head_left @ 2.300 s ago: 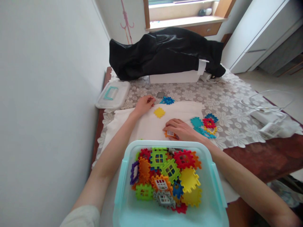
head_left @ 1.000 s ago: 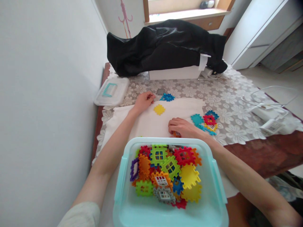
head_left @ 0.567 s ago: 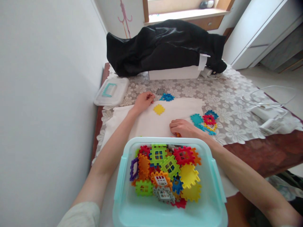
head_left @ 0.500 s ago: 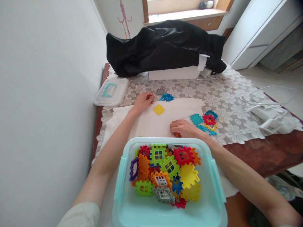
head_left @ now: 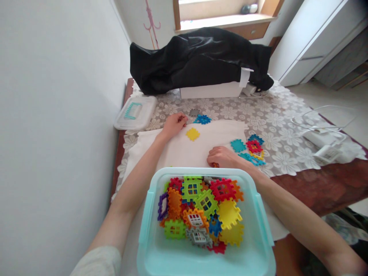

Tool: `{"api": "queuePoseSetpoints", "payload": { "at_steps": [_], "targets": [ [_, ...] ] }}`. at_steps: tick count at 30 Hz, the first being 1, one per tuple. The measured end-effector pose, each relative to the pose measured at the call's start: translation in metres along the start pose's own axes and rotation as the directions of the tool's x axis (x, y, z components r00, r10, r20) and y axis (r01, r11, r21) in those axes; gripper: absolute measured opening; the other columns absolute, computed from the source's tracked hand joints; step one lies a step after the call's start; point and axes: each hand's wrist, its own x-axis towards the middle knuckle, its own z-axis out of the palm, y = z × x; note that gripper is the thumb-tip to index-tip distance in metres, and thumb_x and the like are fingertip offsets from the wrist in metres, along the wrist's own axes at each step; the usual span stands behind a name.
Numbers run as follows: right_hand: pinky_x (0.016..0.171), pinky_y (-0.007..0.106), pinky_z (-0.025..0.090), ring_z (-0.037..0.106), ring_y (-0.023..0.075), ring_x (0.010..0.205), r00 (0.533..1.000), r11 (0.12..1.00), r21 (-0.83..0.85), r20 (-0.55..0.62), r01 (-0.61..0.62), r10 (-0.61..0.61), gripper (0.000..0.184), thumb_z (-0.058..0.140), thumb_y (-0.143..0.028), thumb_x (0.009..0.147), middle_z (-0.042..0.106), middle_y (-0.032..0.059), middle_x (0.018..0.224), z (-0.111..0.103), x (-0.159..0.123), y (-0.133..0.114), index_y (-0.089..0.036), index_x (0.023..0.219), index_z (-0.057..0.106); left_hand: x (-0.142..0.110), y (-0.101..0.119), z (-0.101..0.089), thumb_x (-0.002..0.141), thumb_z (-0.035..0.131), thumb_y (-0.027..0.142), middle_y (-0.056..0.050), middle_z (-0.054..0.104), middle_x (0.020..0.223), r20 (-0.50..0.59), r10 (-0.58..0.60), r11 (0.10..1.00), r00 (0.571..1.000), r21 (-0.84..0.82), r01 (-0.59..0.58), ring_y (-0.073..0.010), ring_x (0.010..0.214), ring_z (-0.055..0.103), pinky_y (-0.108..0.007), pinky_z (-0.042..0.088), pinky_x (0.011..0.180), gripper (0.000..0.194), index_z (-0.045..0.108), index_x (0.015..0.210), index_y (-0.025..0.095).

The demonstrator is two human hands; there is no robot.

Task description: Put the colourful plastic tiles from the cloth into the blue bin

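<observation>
The right hand [head_left: 222,156] is curled narrowly around an orange piece [head_left: 215,165], which it seems to hold; most of that piece is hidden, and it sits on the white cloth [head_left: 198,149] just beyond the far rim of the tub [head_left: 184,170], right of that rim's middle; the left hand [head_left: 176,122] rests at the cloth's far edge, fingers bent in, and I cannot tell whether they hold anything; near it are a yellow piece [head_left: 193,134] on the cloth and blue pieces [head_left: 203,119] by its far edge; judging by the toothed pieces [head_left: 198,214] in the tub, the orange one should be moulded plastic, light, stiff, slightly slick and hardly fragile; opposite edges, thumb against fingers, would likely give the surest hold.
</observation>
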Motion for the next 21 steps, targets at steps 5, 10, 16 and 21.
{"api": "queuePoseSetpoints", "payload": {
  "at_steps": [5,10,16,21],
  "targets": [
    [0.081,0.033,0.034,0.055,0.0178,0.077,1.0,0.998,-0.066,0.006,0.003,-0.003,0.025,0.071,-0.015,0.091,0.07,0.0044,0.074,0.0,0.002,-0.003,-0.019,0.069,0.059,0.0,-0.001,0.0,0.104,0.063,0.039,-0.006,0.076,0.081,-0.001,0.006,1.0,1.0,-0.001,-0.006,-0.0164,0.068,0.06,-0.027,0.041,0.064,0.025,0.074,0.102,0.017],
    [0.075,0.032,0.034,0.051,0.0152,0.067,0.971,0.992,-0.099,-0.222,0.073,-0.093,0.043,0.071,-0.029,0.104,0.065,0.0023,0.066,0.006,0.0,0.0,-0.019,0.064,0.058,-0.001,0.001,-0.001,0.104,0.062,0.04,-0.007,0.077,0.083,0.001,-0.004,1.0,1.0,-0.002,0.004,-0.0166,0.068,0.061,-0.027,0.041,0.063,0.026,0.075,0.103,0.017],
    [0.06,0.029,0.029,0.043,0.0102,0.057,0.776,0.997,0.008,-0.628,0.075,-0.053,0.063,0.068,-0.043,0.111,0.049,-0.0016,0.057,-0.007,-0.001,-0.02,-0.019,0.057,0.046,-0.001,0.001,0.0,0.105,0.062,0.04,-0.007,0.077,0.084,0.003,-0.003,1.0,1.0,-0.003,0.003,-0.0169,0.071,0.062,-0.027,0.041,0.063,0.026,0.074,0.102,0.017],
    [0.052,0.029,0.027,0.043,0.0087,0.051,0.594,0.925,0.341,-0.784,0.169,0.18,0.065,0.06,-0.045,0.116,0.048,-0.001,0.056,-0.016,-0.009,-0.039,-0.018,0.057,0.055,0.0,-0.002,0.001,0.105,0.062,0.039,-0.006,0.076,0.08,0.0,0.009,1.0,1.0,-0.001,-0.009,-0.017,0.07,0.062,-0.027,0.042,0.066,0.024,0.074,0.101,0.018]
  ]
}}
